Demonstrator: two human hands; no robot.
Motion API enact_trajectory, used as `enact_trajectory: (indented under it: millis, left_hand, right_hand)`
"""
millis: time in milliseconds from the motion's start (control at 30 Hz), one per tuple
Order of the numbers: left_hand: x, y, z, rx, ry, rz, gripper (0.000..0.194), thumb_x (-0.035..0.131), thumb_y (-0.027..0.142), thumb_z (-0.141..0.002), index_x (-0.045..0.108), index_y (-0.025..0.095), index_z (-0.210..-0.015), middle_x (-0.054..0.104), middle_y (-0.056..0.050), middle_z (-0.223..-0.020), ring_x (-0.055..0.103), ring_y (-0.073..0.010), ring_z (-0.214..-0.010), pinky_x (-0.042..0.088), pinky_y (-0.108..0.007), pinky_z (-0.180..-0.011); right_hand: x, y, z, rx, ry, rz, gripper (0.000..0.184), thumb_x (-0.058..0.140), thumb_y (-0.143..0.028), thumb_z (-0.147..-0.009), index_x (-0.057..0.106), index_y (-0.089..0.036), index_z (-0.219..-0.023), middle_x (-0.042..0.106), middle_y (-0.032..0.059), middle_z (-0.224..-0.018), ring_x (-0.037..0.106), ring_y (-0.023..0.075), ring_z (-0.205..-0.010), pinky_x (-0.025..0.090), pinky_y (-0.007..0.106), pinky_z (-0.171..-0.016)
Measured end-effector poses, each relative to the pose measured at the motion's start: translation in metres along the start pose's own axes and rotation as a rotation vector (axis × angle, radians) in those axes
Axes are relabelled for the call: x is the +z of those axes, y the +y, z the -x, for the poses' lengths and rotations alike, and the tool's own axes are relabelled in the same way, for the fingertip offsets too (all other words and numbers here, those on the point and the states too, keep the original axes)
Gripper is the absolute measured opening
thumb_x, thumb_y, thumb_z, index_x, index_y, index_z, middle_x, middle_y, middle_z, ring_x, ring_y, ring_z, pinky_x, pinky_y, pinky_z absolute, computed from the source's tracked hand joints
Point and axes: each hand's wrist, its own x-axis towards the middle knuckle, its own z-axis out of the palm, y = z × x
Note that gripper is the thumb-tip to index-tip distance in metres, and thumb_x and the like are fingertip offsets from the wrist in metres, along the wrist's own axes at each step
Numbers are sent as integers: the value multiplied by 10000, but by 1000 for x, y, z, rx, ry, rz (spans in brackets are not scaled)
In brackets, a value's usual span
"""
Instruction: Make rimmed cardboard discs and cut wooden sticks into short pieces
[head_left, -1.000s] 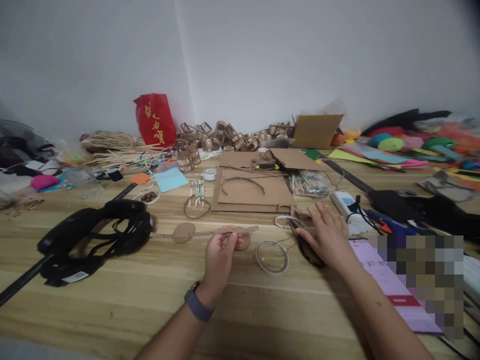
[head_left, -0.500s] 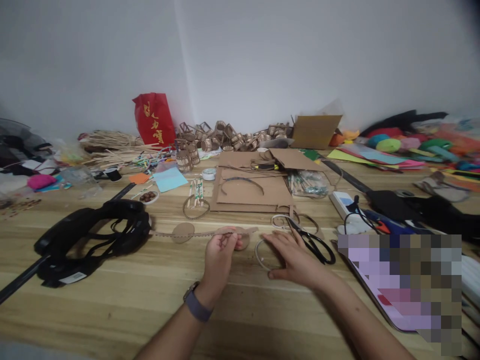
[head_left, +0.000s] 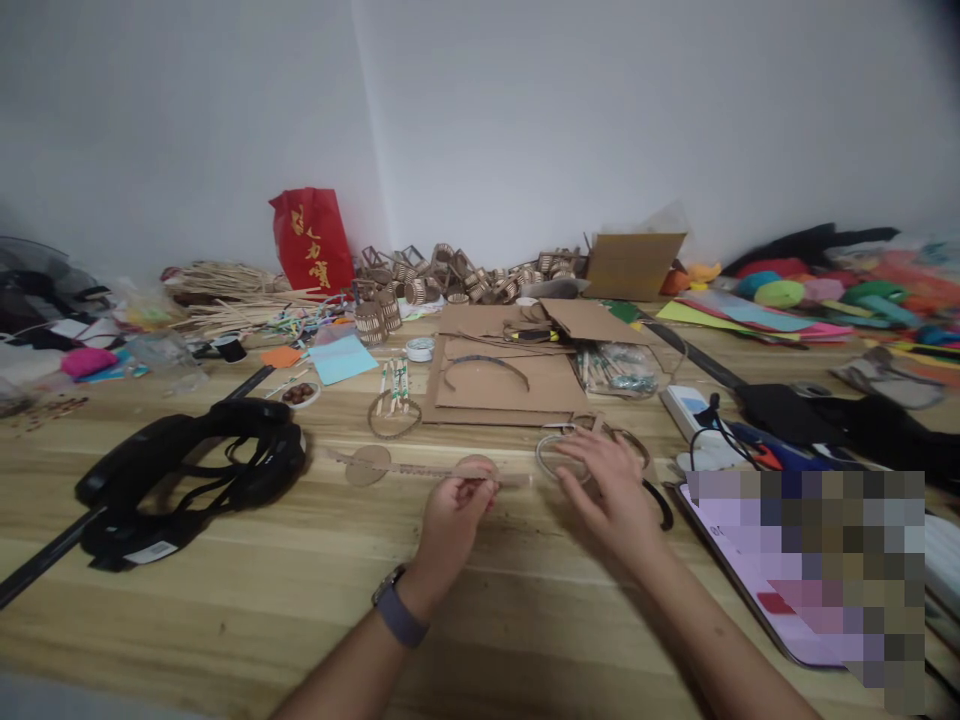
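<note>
Near the middle of the wooden table (head_left: 300,590), here's your left hand (head_left: 459,500), fingers curled in, thumb and fingertips pinching the notched cardboard strip (head_left: 416,470)! That strip runs sideways, a little blurred, its far left stretch passing across one cardboard disc (head_left: 366,478), while a second disc (head_left: 478,463) sits just beyond your knuckles. Over on the other side, your right hand (head_left: 606,480) is spread wide, fingers fanned above a pale ring (head_left: 539,460); whether they touch it, you can't tell from here. A black scissor handle (head_left: 663,506) pokes out beside that wrist. Straight ahead of you lie the cardboard sheets (head_left: 495,388), and to your left, the black headset (head_left: 131,465)!
</note>
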Motion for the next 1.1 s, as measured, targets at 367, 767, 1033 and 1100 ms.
enact_trajectory:
  millis: [367, 767, 1033, 1100]
  left_hand:
    - [0, -4, 5, 22, -227, -196, 215, 635, 282, -752, 674, 176, -934, 688, -38, -839, 625, -177, -785, 484, -284, -719]
    - [-5, -1, -7, -67, -74, 140, 410, 797, 315, -606, 653, 132, -944, 688, -35, -756, 617, -147, -693, 474, -271, -675]
    - [-9, -3, -6, 39, -91, -19, 324, 693, 388, -741, 677, 120, -922, 703, -67, -811, 629, -157, -722, 507, -280, -704]
    - [-10, -6, -6, 83, -91, -81, 299, 661, 386, -774, 680, 131, -928, 700, -63, -821, 634, -161, -743, 509, -276, -711]
  right_hand:
    - [6, -30, 4, -144, -205, -144, 155, 540, -237, -895, 668, -297, -958, 732, -7, -835, 629, 211, -957, 77, 533, -1109]
    - [-17, 8, -6, -51, -248, 133, 175, 516, -257, -879, 689, -273, -850, 732, 16, -843, 608, 241, -942, 86, 551, -1058]
    - [-27, 25, -7, -40, -216, 232, 205, 508, -250, -873, 703, -282, -815, 742, 29, -851, 605, 272, -965, 90, 590, -1033]
    - [-28, 26, -7, -30, -222, 240, 190, 533, -242, -859, 708, -287, -800, 742, 21, -839, 608, 285, -973, 77, 607, -1034]
